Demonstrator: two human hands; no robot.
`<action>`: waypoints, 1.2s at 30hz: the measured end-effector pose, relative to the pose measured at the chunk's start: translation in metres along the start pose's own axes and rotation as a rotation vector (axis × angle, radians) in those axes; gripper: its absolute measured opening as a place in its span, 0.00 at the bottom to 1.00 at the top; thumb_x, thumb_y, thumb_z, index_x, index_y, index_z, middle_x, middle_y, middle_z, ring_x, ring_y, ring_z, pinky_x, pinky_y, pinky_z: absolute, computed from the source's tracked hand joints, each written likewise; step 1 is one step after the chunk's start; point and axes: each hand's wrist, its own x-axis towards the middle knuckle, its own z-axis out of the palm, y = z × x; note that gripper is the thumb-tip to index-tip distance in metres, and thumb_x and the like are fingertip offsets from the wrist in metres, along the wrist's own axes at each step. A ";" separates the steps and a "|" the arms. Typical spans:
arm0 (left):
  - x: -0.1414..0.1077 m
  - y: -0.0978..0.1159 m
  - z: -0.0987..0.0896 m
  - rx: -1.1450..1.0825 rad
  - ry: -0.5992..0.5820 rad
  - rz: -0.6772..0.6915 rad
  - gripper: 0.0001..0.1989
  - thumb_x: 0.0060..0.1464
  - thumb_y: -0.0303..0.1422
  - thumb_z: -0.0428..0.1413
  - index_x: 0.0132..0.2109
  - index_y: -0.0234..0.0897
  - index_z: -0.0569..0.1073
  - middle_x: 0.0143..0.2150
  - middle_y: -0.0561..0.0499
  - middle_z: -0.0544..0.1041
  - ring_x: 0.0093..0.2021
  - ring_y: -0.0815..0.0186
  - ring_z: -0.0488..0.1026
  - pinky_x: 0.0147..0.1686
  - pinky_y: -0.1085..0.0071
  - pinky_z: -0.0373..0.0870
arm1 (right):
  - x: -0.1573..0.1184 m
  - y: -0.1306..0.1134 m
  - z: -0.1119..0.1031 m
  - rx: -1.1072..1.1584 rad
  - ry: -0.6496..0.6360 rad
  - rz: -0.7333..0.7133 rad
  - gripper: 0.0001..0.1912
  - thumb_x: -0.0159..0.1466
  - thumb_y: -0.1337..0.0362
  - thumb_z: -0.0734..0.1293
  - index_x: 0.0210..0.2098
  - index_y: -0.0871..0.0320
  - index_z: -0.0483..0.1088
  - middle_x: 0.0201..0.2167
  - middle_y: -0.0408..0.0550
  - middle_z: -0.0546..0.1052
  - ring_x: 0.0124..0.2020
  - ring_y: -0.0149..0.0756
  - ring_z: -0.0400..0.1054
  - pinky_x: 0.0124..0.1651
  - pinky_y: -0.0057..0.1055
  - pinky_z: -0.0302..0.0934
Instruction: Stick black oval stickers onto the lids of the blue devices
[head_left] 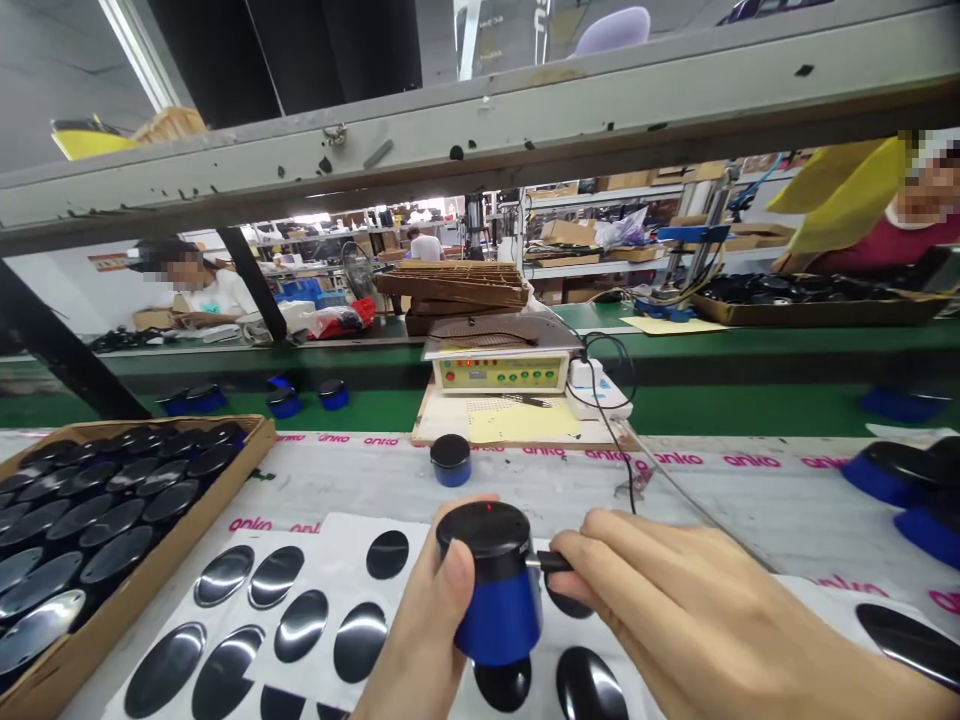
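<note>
My left hand is wrapped round a round device with a blue lower body and a glossy black top. A small red light glows on that top. From the right, my right hand pinches a black cable plug, whose metal end meets the port in the device's black side. How deep the plug sits, I cannot tell. Under my hands lie white sheets with several glossy black oval pieces. Just beyond stands a similar blue and black device.
At left is a cardboard tray of black-topped pieces. Several more devices sit on the green belt, others at right. Ahead are a control box, a power strip with cables and an overhead beam. People sit beyond.
</note>
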 end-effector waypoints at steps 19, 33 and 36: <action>0.006 -0.006 0.006 1.304 0.189 1.566 0.17 0.51 0.18 0.57 0.47 0.39 0.73 0.41 0.50 0.60 0.53 0.59 0.68 0.58 0.57 0.68 | -0.037 -0.004 0.047 0.693 0.052 0.412 0.08 0.68 0.72 0.54 0.39 0.52 0.58 0.31 0.44 0.67 0.29 0.32 0.66 0.32 0.26 0.65; 0.002 0.004 0.005 1.365 -0.027 1.490 0.10 0.54 0.28 0.59 0.44 0.36 0.72 0.40 0.48 0.60 0.51 0.58 0.69 0.53 0.58 0.72 | -0.054 -0.005 0.033 0.550 0.070 0.356 0.08 0.68 0.71 0.57 0.45 0.54 0.62 0.29 0.44 0.68 0.28 0.32 0.65 0.28 0.26 0.61; 0.007 0.000 0.002 1.437 -0.124 1.304 0.21 0.57 0.37 0.56 0.57 0.39 0.65 0.46 0.43 0.65 0.50 0.57 0.71 0.46 0.64 0.76 | -0.059 -0.007 0.029 0.375 0.078 0.303 0.07 0.69 0.69 0.56 0.37 0.57 0.63 0.24 0.42 0.67 0.22 0.31 0.62 0.23 0.27 0.56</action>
